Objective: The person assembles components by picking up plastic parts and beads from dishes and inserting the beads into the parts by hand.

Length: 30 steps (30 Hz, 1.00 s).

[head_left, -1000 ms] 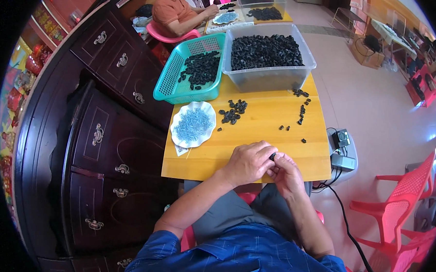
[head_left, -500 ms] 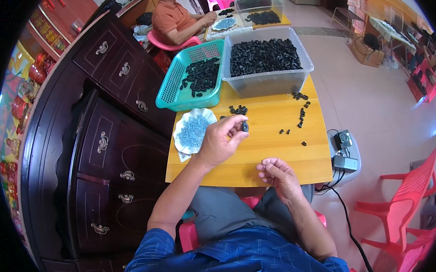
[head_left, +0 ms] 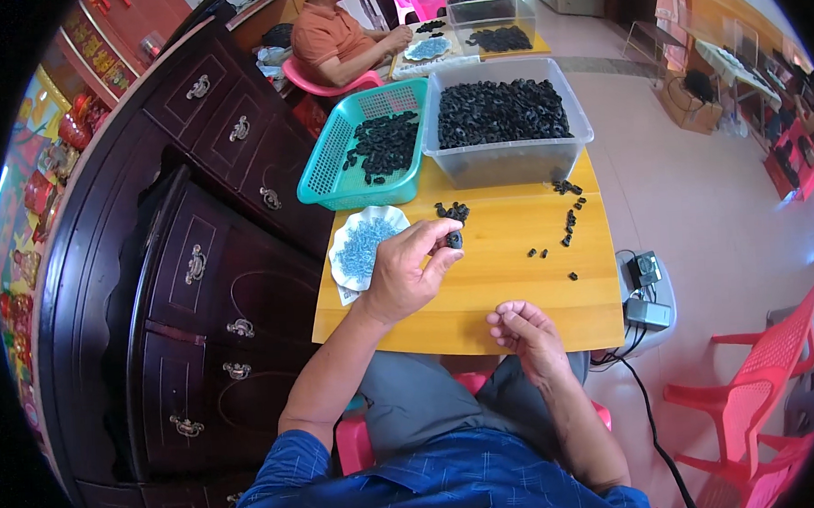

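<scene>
My left hand is raised above the yellow table, pinching a small black plastic piece between thumb and fingers. Nearer the table's front edge, my right hand has its thumb pressed against curled fingers. Whatever may be in that pinch is too small to make out. Just left of my left hand lies a white scalloped dish of tiny clear-blue pieces. A little heap of black pieces rests beyond my left fingertips. More loose black pieces are scattered along the table's right side.
At the table's back stand a green mesh basket and a translucent bin, both holding black pieces. A dark wooden cabinet borders the left. Red plastic chairs stand right. Another person sits at a farther table.
The black piece in my left hand has turned and now shows a rounder face. My right hand keeps its pinch. The whole view has shifted slightly.
</scene>
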Each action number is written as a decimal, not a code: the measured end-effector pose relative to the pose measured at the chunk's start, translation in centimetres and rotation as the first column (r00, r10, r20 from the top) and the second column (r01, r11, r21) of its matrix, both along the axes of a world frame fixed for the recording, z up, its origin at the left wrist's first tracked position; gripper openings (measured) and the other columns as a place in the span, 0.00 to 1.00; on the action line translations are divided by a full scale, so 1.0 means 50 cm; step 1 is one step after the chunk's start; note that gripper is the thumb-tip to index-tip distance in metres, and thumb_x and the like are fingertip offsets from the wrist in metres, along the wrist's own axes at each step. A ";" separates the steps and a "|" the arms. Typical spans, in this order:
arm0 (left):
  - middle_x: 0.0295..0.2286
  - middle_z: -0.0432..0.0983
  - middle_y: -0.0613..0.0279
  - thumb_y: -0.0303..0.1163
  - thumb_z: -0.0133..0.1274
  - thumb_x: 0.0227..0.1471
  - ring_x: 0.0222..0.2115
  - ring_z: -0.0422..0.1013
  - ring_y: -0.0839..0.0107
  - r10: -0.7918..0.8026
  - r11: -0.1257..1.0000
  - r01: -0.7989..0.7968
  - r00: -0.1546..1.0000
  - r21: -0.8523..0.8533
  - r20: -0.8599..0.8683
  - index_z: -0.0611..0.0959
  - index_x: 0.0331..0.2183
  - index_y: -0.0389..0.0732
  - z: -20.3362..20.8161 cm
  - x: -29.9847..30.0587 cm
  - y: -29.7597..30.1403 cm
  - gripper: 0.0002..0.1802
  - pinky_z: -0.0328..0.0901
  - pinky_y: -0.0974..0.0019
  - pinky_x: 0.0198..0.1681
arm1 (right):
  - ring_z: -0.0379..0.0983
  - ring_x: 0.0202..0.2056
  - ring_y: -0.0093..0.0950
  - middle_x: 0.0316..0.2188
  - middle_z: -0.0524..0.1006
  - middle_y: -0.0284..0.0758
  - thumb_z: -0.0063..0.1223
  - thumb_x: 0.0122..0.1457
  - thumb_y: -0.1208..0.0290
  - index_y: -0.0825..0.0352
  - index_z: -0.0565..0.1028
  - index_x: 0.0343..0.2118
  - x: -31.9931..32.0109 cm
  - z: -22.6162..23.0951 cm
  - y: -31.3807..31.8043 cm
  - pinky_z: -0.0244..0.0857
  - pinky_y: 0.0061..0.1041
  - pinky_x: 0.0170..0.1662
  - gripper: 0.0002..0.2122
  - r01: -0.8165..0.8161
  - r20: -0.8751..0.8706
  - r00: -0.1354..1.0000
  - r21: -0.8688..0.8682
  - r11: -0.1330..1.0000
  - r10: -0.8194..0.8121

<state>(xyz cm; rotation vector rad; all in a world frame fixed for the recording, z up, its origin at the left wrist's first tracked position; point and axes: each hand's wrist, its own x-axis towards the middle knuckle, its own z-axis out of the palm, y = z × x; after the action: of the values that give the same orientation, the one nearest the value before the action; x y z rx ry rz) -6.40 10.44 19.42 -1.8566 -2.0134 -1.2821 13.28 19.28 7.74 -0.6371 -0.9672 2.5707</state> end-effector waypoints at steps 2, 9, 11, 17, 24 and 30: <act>0.26 0.76 0.56 0.22 0.60 0.47 0.24 0.75 0.64 0.010 1.000 -0.010 1.000 -0.016 0.017 0.78 0.43 0.35 -0.018 -0.013 0.000 0.18 0.69 0.66 0.29 | 0.75 0.33 0.19 0.36 0.80 0.33 0.50 0.64 0.70 0.64 0.74 0.40 0.000 0.000 0.000 0.69 0.18 0.38 0.06 -0.001 0.005 1.000 0.000 1.000 0.001; 0.22 0.75 0.64 0.24 0.55 0.47 0.20 0.69 0.74 0.269 0.828 -0.112 0.939 -0.549 0.214 0.81 0.41 0.37 -0.082 -0.174 0.019 0.15 0.65 0.68 0.26 | 0.75 0.33 0.20 0.35 0.80 0.33 0.50 0.64 0.71 0.64 0.74 0.40 0.001 0.001 -0.003 0.69 0.18 0.38 0.05 -0.008 -0.010 1.000 0.016 1.000 0.008; 0.25 0.79 0.56 0.26 0.54 0.46 0.24 0.75 0.66 0.367 0.816 -0.295 0.929 -0.498 0.051 0.82 0.41 0.40 -0.062 -0.245 0.035 0.16 0.69 0.61 0.30 | 0.75 0.33 0.20 0.35 0.79 0.32 0.50 0.64 0.71 0.64 0.74 0.40 0.002 0.000 -0.005 0.69 0.18 0.38 0.05 -0.009 -0.006 1.000 0.019 1.000 0.009; 0.36 0.80 0.49 0.28 0.58 0.47 0.30 0.77 0.59 0.445 0.882 -0.456 0.889 -0.117 -0.107 0.73 0.54 0.41 -0.029 -0.272 0.042 0.30 0.71 0.58 0.37 | 0.75 0.33 0.19 0.36 0.79 0.32 0.50 0.64 0.71 0.64 0.74 0.41 0.000 -0.002 -0.004 0.69 0.19 0.39 0.06 -0.008 0.020 1.000 0.006 1.000 0.008; 0.33 0.79 0.50 0.34 0.58 0.49 0.34 0.76 0.50 0.289 0.793 -0.356 0.934 -0.494 -0.210 0.81 0.44 0.41 -0.147 -0.105 0.025 0.18 0.71 0.52 0.37 | 0.73 0.35 0.17 0.37 0.79 0.30 0.50 0.65 0.68 0.63 0.74 0.42 0.003 -0.002 -0.005 0.67 0.17 0.40 0.07 -0.044 0.019 0.999 0.034 0.998 0.043; 0.36 0.76 0.49 0.36 0.58 0.50 0.34 0.76 0.49 0.307 0.765 -0.432 0.897 -0.479 -0.318 0.79 0.44 0.40 -0.207 -0.080 0.039 0.19 0.71 0.50 0.36 | 0.74 0.34 0.18 0.36 0.79 0.31 0.51 0.64 0.70 0.63 0.74 0.40 -0.002 -0.008 -0.009 0.67 0.18 0.39 0.06 -0.028 0.013 1.000 0.055 0.998 0.027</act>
<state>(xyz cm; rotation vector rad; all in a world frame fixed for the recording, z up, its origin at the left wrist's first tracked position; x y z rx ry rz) -10.40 12.38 9.06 -1.5419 -2.6138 -0.3951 13.20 18.84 7.34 -0.6301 -1.0539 2.5568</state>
